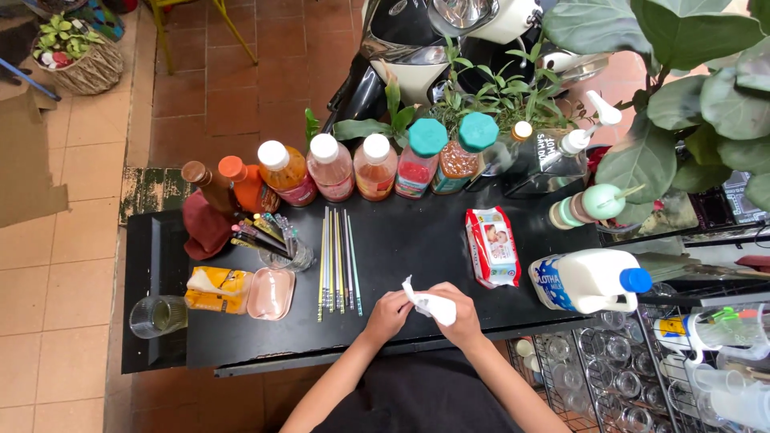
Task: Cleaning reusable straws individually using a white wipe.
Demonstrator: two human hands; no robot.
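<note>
Pinching a white wipe between them, left hand and right hand grip it.

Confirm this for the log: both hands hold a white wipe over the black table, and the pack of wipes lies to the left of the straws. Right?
Not quite. The head view shows the pack of wipes to the right of the straws. Both hands, left hand and right hand, do hold the white wipe over the black table.

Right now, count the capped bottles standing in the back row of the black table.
7: brown cap, orange cap, three white caps, two teal caps, running left to right. Leaves on the right may hide more.
</note>
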